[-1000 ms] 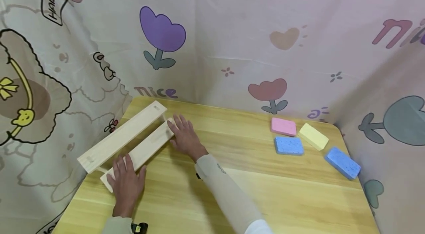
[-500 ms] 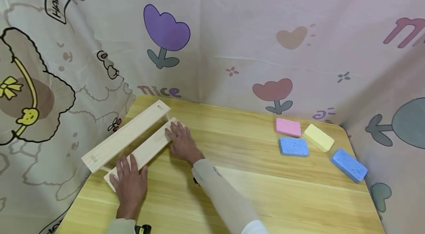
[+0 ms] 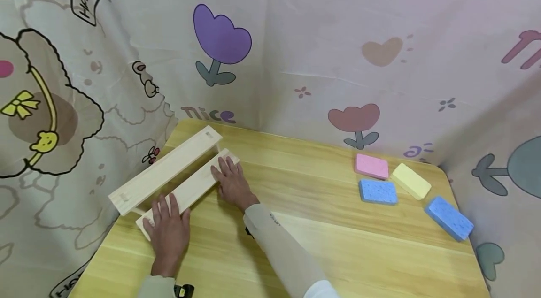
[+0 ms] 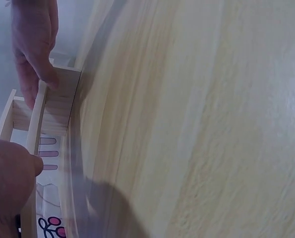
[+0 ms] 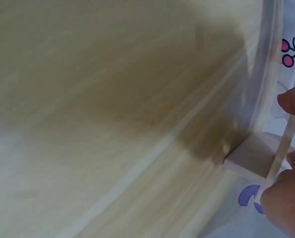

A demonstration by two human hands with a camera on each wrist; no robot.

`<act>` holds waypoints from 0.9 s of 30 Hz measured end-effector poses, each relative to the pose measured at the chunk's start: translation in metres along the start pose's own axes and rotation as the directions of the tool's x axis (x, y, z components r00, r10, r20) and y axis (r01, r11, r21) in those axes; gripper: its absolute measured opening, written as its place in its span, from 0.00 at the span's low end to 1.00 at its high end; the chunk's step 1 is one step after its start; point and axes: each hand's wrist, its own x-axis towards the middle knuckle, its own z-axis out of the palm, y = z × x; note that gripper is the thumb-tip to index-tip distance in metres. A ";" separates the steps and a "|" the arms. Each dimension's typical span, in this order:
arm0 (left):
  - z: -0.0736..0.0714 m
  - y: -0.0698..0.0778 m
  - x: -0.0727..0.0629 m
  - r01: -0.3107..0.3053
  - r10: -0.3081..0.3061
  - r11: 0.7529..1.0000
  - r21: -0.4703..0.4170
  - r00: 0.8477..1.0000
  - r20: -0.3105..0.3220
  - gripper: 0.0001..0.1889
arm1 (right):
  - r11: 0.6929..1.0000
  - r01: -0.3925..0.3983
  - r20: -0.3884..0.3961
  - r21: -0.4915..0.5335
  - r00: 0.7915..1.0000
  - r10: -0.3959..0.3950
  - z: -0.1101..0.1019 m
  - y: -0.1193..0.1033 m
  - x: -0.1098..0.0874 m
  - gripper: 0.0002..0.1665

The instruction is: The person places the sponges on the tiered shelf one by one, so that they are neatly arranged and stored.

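A pale two-step wooden rack (image 3: 166,171) stands aslant at the left of the table, with one long plank higher and behind the other. My left hand (image 3: 169,237) holds the front plank near its near end, fingers across the top and thumb along the front edge. Towards the far end of that plank, my right hand (image 3: 233,183) grips it the same way. In the left wrist view the right hand (image 4: 35,39) has its thumb on one side of the plank (image 4: 35,121) and fingers on the other. The right wrist view shows the rack's end block (image 5: 251,153) beneath the plank.
At the table's right lie a pink sponge (image 3: 371,166), a pale yellow sponge (image 3: 411,181) and two blue sponges, one left (image 3: 378,192) and one right (image 3: 449,218). A printed curtain (image 3: 287,54) rises behind the wooden table (image 3: 338,255) and along both sides.
The head view has swung slightly left. My right hand has slid a little inward along the front plank, so that plank's far end shows more. The sponges look unmoved.
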 end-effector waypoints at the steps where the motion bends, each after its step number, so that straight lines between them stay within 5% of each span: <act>1: 0.001 0.001 0.000 -0.001 0.001 1.000 0.002 1.000 -0.001 0.32 | 1.000 0.000 0.006 0.001 1.000 0.000 0.001 0.000 0.000 0.37; 12: 0.005 0.012 0.003 -0.040 0.043 0.999 0.027 0.993 -0.113 0.31 | 1.000 -0.024 0.013 -0.009 1.000 0.024 0.004 0.006 0.001 0.34; 27: 0.004 0.002 -0.001 -0.002 0.005 0.999 0.051 0.998 -0.068 0.32 | 1.000 0.019 0.006 -0.015 1.000 -0.019 0.006 -0.001 0.007 0.32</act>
